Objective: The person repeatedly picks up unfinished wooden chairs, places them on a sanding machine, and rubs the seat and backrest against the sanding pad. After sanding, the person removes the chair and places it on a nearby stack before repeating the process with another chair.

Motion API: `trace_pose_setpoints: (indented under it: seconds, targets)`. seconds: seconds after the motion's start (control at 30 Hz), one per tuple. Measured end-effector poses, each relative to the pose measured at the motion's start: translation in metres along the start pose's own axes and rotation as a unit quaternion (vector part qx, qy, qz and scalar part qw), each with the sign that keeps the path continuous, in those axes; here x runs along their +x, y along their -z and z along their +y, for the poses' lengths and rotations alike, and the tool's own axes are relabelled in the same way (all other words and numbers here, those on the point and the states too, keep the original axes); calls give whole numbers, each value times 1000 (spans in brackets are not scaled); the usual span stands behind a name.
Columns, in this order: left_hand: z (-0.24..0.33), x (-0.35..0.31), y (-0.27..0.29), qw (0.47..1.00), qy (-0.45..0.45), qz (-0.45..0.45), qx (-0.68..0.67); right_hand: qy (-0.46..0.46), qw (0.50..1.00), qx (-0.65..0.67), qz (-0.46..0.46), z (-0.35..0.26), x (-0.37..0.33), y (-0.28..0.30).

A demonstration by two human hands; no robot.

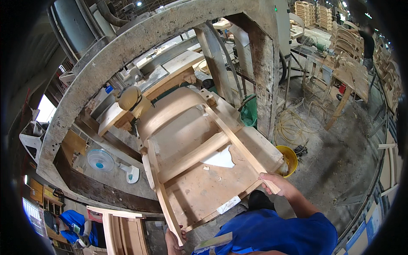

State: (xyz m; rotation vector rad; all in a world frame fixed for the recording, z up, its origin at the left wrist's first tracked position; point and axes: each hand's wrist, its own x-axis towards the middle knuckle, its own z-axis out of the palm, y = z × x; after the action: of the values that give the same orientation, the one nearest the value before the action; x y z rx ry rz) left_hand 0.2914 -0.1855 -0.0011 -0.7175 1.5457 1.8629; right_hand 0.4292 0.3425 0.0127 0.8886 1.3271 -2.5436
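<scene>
A pale wooden chair back frame (193,157) lies over a wooden work board (195,197) in front of me. Its wide curved top rail (172,110) is at the far end, and a straight crossbar joins the two long posts lower down. My left hand (173,241) is wrapped round the near end of the left post, partly hidden behind the wood. Round the near end of the right post my right hand (272,183) is closed, thumb on top. A white patch (221,158) shows on the board between the posts.
A heavy machine frame (170,25) arches over the board. Beside it at the right stands a yellow bucket (290,161); coiled hoses (293,123) lie on the floor. A fan (101,160) is at the left, more wooden parts (123,231) at lower left. Another person (366,46) stands far right.
</scene>
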Motion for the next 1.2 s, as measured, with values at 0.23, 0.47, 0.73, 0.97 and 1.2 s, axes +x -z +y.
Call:
trace_pose_setpoints:
  seconds: [0.23, 0.47, 0.73, 0.97, 1.2]
  targets:
    - [-11, -11, 20, 999, -1, -13, -34, -16, 1000, -1, -10, 12, -27, 0]
    - [-17, -15, -17, 999, -2, 34, 5, -56, 998, -33, 8, 55, -67, 32]
    - [9, 6, -51, 998, -34, -4, 58, -119, 952, -283, 7, 120, -64, 68]
    - [59, 20, -103, 981, -133, -68, 121, 8, 891, -409, 197, 110, -1, 32]
    - [47, 0, -141, 967, -178, -96, 156, 44, 845, -455, 277, 103, 1, 18]
